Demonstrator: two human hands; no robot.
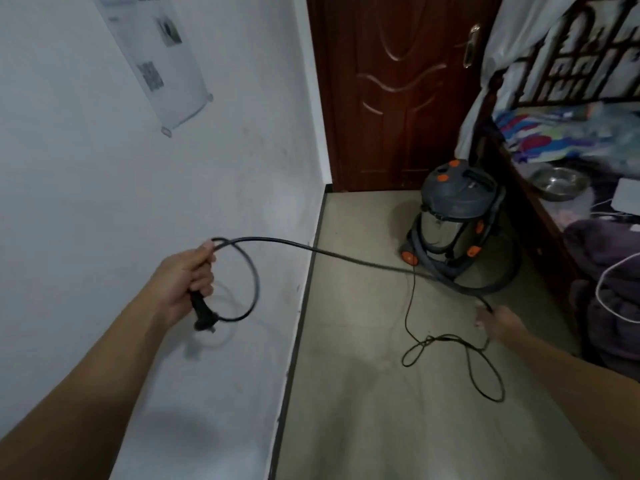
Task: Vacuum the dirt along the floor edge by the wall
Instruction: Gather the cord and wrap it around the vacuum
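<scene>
Stage: preparation only. The plug [204, 313] hangs free of any socket, and no nozzle is at the wall [138, 202].
Left: the left grip [183, 278] is a closed fist round the power cord [346, 256] just above the plug, raised in front of the wall.
Right: the right grip [502, 323] closes on the same cord further along, low over the floor [363, 427]; its fingers are blurred.
Remaining: plugging in, taking up the hose [485, 287], working the floor edge [304, 306] — judged all still to do.
Floor edge: a thin dark skirting strip between the matt white wall and the pale smooth floor; any dirt is too fine to make out.
Cord: thin, black, limp — one loop in the air, slack loops on the floor.
Vacuum cleaner [457, 216]: drum type with a shiny steel barrel, grey lid and orange fittings, its grey hose coiled at the base; it stands by the brown door [398, 91], well apart from both grips.
</scene>
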